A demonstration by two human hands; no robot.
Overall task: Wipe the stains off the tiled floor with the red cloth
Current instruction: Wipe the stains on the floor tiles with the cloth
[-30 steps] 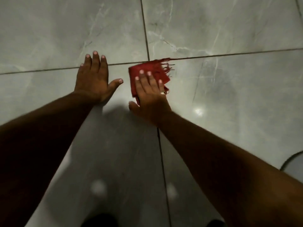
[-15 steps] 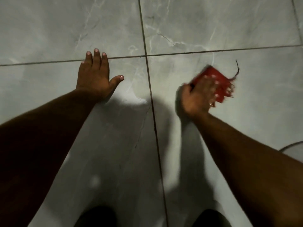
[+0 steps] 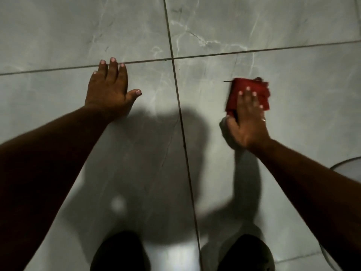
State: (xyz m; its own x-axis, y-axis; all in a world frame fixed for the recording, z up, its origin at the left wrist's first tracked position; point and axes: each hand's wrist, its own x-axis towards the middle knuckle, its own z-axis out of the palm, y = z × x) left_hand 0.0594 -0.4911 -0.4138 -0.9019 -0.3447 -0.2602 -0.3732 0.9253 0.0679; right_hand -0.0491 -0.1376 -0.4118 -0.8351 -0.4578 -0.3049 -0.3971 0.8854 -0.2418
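Grey marbled tiled floor (image 3: pixel 283 26) fills the view, crossed by dark grout lines (image 3: pixel 176 89) that meet just ahead of me; my own shadow lies over the near tiles; my left hand (image 3: pixel 109 92) is spread flat on the tile to the left of the long grout line, fingers loosely together, thumb out, holding nothing and bracing my weight; my right hand (image 3: pixel 249 122) lies palm-down on the red cloth (image 3: pixel 242 85), which sits folded on the tile to the right of that line, well apart from the left hand; the fingers lie flat and press rather than pinch, so the cloth is pinned under them, its frayed edge showing past my fingertips.

I judge this to be the middle of wiping; the next stroke calls for steady downward pressure and a sweep across the tile without letting the folded cloth slide out from under my palm.

Stains I cannot pick out; pale veins and glare from the light look much alike; the right hand and cloth are blurred; a curved object (image 3: pixel 349 165) is cut off at the right edge; my knees (image 3: pixel 121 251) are dark shapes at the bottom.
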